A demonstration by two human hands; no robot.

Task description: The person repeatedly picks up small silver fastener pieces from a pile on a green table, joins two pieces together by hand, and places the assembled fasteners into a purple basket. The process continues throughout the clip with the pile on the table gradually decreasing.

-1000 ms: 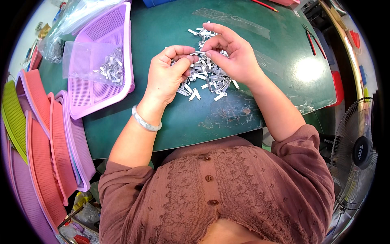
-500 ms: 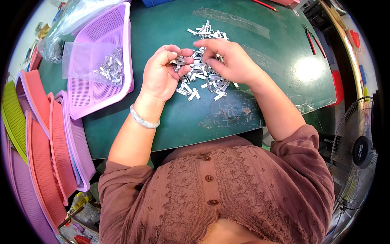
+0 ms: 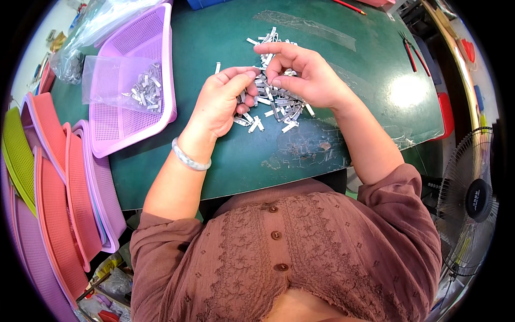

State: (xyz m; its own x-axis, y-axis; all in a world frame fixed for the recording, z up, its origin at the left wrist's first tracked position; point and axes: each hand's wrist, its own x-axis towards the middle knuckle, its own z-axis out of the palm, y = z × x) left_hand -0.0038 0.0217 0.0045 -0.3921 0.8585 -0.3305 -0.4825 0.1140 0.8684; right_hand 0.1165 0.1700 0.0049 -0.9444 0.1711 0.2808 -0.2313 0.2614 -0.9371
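Small flat silvery metal clips lie in a loose pile (image 3: 279,102) on the green tabletop (image 3: 241,166), under and around my hands. My left hand (image 3: 222,99), with a pale marbled bangle at its wrist, is closed around several clips (image 3: 241,97); thumb and forefinger press together at the top. Over the pile, my right hand (image 3: 308,75) holds its forefinger out straight while thumb and middle fingertip come together. What they pinch, if anything, is too small to make out. One clip (image 3: 218,67) shows just beyond my left hand's knuckles.
A purple mesh basket (image 3: 166,80) at the left holds a clear bag of clips (image 3: 147,88). Stacked coloured baskets (image 3: 53,198) stand at the table's left edge. Red-handled pliers (image 3: 412,56) and a red pen (image 3: 350,6) lie farther off. A fan (image 3: 472,198) stands at the right.
My left hand's fingers have closed, with the thumb now pressed to the forefinger. My right hand has shifted slightly up and right. A clip now shows beyond the left knuckles.
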